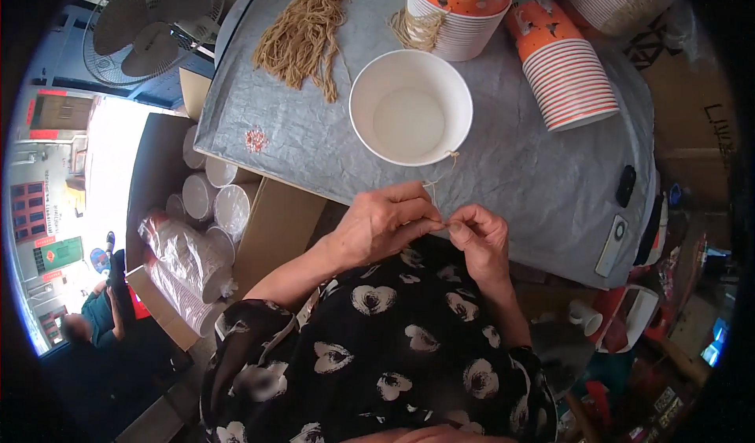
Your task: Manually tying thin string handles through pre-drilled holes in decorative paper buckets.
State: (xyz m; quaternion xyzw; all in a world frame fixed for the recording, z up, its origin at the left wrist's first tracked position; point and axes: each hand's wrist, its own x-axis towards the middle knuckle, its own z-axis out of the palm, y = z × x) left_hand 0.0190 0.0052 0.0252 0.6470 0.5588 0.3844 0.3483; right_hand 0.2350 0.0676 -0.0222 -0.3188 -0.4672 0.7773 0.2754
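Note:
A white paper bucket (409,121) stands upright on the grey-covered table, its open mouth toward me. A thin tan string (431,185) hangs by its near rim, where a small knot shows, and runs down to my fingers. My left hand (393,219) is closed in a pinch on the string at the table's near edge. Fingertip to fingertip with it, my right hand (480,238) pinches the string too; the bit between the fingers is barely visible. Beyond the bucket stands a stack of orange-patterned paper buckets (464,22) with tan string loops at its side.
A bundle of tan strings (311,34) lies at the table's far left. Another bucket stack (570,81) lies tilted at right, above a black object (625,186) and a white device (611,245). A cardboard box (279,215) of white buckets stands left; a fan (149,26) is behind.

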